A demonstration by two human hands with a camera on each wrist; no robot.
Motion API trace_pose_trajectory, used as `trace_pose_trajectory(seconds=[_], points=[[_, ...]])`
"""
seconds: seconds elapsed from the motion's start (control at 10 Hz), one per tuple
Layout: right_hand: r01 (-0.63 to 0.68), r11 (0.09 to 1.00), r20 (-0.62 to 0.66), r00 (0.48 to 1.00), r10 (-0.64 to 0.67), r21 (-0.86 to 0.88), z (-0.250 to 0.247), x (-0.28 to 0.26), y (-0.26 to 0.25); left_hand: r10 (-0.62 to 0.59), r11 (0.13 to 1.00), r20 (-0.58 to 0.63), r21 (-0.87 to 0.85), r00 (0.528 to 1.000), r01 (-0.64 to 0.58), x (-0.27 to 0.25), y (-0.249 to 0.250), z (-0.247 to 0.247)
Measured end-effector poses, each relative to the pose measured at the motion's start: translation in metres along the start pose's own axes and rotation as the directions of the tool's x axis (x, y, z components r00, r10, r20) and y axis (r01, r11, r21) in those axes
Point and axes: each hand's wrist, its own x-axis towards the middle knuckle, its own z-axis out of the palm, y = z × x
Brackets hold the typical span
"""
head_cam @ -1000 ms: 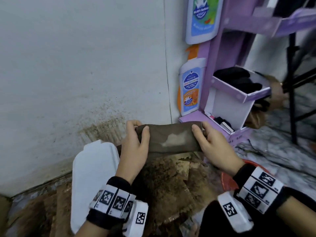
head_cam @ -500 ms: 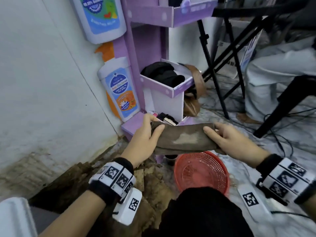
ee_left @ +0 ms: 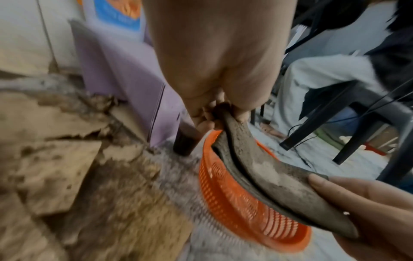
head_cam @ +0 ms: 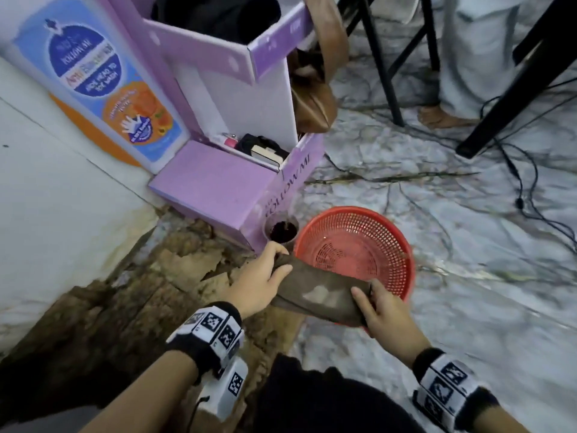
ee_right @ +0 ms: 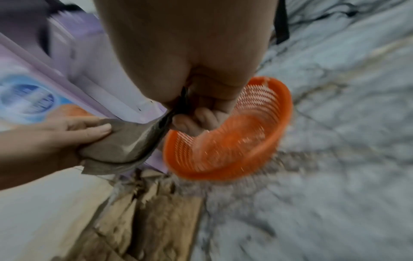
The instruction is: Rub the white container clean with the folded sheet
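A dirty brown folded sheet (head_cam: 318, 295) with a pale patch is stretched between both hands above the near rim of a red mesh basket (head_cam: 359, 245). My left hand (head_cam: 265, 276) pinches its left end, thumb on top; the same grip shows in the left wrist view (ee_left: 214, 113). My right hand (head_cam: 374, 307) grips its right end, with fingers curled under the sheet (ee_right: 125, 146) in the right wrist view. The white container is out of every current view.
A purple cardboard display stand (head_cam: 218, 182) stands against the white wall, a cup of dark liquid (head_cam: 282, 231) at its foot. Soiled brown cardboard (head_cam: 175, 276) covers the floor on the left. Black chair legs (head_cam: 384, 67), cables and a seated person's foot (head_cam: 443, 117) lie beyond.
Both hands carried the folded sheet rightward and down, from over the soiled cardboard by the white container to above the red basket. The white container has left the view.
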Motion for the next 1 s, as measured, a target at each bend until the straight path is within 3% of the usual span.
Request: trace_pose_trajectory(seconds=[0.2,0.4,0.8,1.0], points=[[-0.137,0.990,-0.018,0.990,0.137,-0.011,0.048,-0.006,0.054,-0.057,0.996,0.060,-0.065,0.997,0.061,0.023,-0.044,0.051],[-0.177,0.982,-0.054,0.983,0.173,-0.071,0.067,-0.008,0.076,-0.099,0.989,-0.002,-0.111,0.995,0.098,0.033,-0.064,0.076],[-0.276,0.960,-0.053,0.960,0.273,-0.045,0.065,-0.006,0.074,-0.155,0.973,-0.089,-0.184,0.984,0.137,0.032,-0.073,0.090],[-0.254,0.960,-0.065,0.967,0.248,-0.118,0.058,-0.012,0.073,-0.125,0.981,-0.128,-0.165,0.984,0.103,0.029,-0.079,0.091]])
